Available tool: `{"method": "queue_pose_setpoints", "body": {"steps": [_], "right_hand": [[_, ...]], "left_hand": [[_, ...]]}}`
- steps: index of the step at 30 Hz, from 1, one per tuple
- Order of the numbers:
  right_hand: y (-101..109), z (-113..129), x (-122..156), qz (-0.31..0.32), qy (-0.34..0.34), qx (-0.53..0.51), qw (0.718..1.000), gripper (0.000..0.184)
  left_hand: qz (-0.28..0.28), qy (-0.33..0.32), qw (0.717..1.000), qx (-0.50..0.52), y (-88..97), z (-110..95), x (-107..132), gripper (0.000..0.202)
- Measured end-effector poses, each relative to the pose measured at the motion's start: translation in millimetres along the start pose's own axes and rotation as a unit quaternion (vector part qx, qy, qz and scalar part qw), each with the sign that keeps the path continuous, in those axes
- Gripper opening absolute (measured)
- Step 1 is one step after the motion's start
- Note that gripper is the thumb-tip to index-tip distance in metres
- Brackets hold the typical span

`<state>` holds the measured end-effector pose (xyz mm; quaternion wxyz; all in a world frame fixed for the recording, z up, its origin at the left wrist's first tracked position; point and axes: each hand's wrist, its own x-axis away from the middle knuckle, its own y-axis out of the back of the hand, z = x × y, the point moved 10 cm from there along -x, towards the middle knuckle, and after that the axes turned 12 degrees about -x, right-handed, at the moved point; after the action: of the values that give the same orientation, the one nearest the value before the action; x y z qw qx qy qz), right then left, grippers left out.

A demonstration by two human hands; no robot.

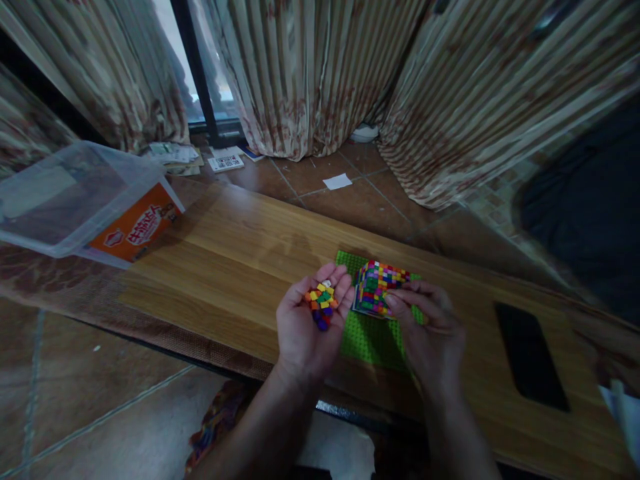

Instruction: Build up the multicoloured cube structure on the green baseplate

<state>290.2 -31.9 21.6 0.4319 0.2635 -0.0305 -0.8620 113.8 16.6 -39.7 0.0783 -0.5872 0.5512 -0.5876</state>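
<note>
My left hand (pixel 311 327) lies palm up and cupped, with a small heap of toy building bricks (pixel 323 298) in it. They are orange, yellow, green, purple, red and white. Just right of its fingertips, a blocky structure of many-coloured bricks (pixel 376 283) stands on a green studded baseplate (pixel 367 343). My right hand (pixel 433 327) is at the structure's right side, thumb and fingers drawn together against it. Whatever may be between those fingertips is too small and hidden to make out.
The baseplate rests on a long wooden board (pixel 240 240). A black phone (pixel 531 355) lies to the right. A clear plastic bin (pixel 75 193) with an orange label stands at the left. Papers (pixel 175 157) lie on the tiled floor by the curtains (pixel 300 80).
</note>
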Motion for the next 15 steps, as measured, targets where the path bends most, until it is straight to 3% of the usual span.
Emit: {"method": "queue_pose_setpoints", "body": {"steps": [6,15], "right_hand": [[-13.1,7.3,1.1,0.041,0.036,0.089,0.995,0.013],[-9.6,1.4,0.3,-0.009,0.017,0.074,0.997,0.013]], "left_hand": [[0.004,0.001,1.0,0.0,-0.6,0.7,-0.5,0.023],[0.002,-0.001,1.0,-0.003,0.1,0.6,-1.1,0.023]]}}
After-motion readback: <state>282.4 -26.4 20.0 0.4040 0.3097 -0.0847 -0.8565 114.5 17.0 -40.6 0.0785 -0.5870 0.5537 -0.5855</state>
